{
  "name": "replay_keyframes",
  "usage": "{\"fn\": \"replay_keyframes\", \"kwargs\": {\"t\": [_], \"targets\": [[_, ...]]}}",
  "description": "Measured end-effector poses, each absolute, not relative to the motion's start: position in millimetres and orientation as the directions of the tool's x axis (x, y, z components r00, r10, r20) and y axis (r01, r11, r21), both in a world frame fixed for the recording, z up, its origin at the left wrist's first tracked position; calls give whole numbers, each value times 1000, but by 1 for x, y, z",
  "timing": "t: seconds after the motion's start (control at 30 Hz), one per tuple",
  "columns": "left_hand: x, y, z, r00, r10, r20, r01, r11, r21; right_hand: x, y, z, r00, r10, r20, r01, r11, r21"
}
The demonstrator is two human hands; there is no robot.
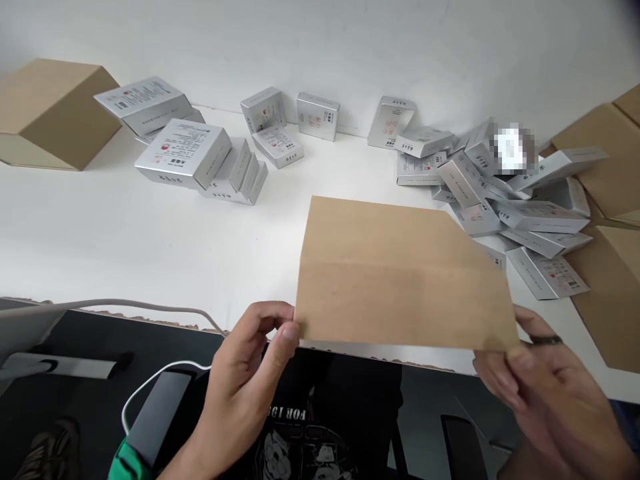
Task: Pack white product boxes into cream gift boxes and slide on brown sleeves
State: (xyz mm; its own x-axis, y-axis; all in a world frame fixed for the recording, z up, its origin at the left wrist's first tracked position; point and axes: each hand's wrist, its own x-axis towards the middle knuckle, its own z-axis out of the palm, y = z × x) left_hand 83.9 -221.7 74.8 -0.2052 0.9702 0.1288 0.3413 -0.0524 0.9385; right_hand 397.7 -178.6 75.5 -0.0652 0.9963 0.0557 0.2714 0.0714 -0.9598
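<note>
A brown cardboard sheet [400, 287], possibly a flattened carton, spans the space between my hands above the table's front edge. A crease runs across it. My left hand [255, 373] pinches its lower left corner between thumb and fingers. At the lower right corner my right hand [545, 380] grips it, thumb on top; a dark ring shows on one finger. Beyond the sheet's right side lies a loose heap of silver printed boxes [465, 180], partly covered by the sheet.
Stacked silver boxes [185, 153] stand left on the white table [150, 240], beside a brown carton [55, 113]. Several silver boxes [318, 117] line the wall. More brown cardboard [613, 287] lies at right. A pale cable [125, 303] runs along the front edge.
</note>
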Motion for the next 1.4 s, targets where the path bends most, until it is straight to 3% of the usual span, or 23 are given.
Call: {"fn": "replay_keyframes", "kwargs": {"t": [0.07, 0.13, 0.27, 0.33, 0.4, 0.43, 0.5, 0.63, 0.8, 0.93, 1.03, 1.1, 1.17, 1.2, 1.27, 1.33, 1.4], "targets": [[86, -215, 75, -230, 947, 225, 301, -150, 942, 391, -158, 81, -157, 984, 79, 122, 99, -988], [85, -203, 71, -244, 915, 321, 338, -230, 913, 379, -141, 84, -191, 968, 164, 77, 181, -980], [69, -171, 62, -252, 860, 443, 659, -183, 730, 351, -136, 75, -234, 911, 339, 157, 380, -912], [53, -152, 62, -298, 816, 495, 773, -98, 627, 343, -145, 65, -214, 829, 516, 394, 557, -731], [34, -133, 65, -356, 762, 540, 828, -10, 561, 342, -152, 55, -277, 705, 654, 636, 644, -425], [24, -124, 68, -388, 734, 557, 839, 32, 543, 344, -155, 50, -323, 663, 675, 699, 648, -302], [6, -106, 75, -466, 680, 566, 828, 111, 549, 349, -157, 41, -372, 651, 661, 753, 628, -195], [-25, -78, 86, -663, 576, 479, 708, 274, 651, 353, -158, 27, -330, 686, 649, 781, 585, -220], [-37, -73, 88, -687, 601, 408, 655, 269, 707, 351, -162, 18, -326, 696, 640, 766, 591, -252], [-10, -88, 92, -578, 487, 655, 747, -6, 664, 352, -164, 12, -312, 705, 637, 774, 577, -260], [31, -99, 106, -218, 600, 769, 796, -347, 497, 352, -164, 9, -290, 706, 647, 778, 567, -270], [60, -101, 120, 242, 744, 623, 726, -565, 392, 350, -164, 7, -279, 705, 652, 785, 559, -269], [87, -99, 134, 611, 710, 349, 629, -704, 331, 348, -163, 7, -269, 703, 659, 794, 549, -262], [98, -95, 139, 698, 681, 222, 615, -729, 302, 347, -163, 7, -266, 702, 661, 798, 545, -257], [115, -85, 146, 718, 696, -5, 677, -698, 231, 345, -163, 7, -268, 697, 665, 807, 539, -240], [125, -76, 146, 625, 741, -245, 780, -595, 194, 344, -163, 7, -279, 699, 659, 815, 535, -223], [129, -70, 141, 562, 728, -394, 825, -529, 199, 344, -164, 7, -291, 699, 654, 819, 535, -207]]}}
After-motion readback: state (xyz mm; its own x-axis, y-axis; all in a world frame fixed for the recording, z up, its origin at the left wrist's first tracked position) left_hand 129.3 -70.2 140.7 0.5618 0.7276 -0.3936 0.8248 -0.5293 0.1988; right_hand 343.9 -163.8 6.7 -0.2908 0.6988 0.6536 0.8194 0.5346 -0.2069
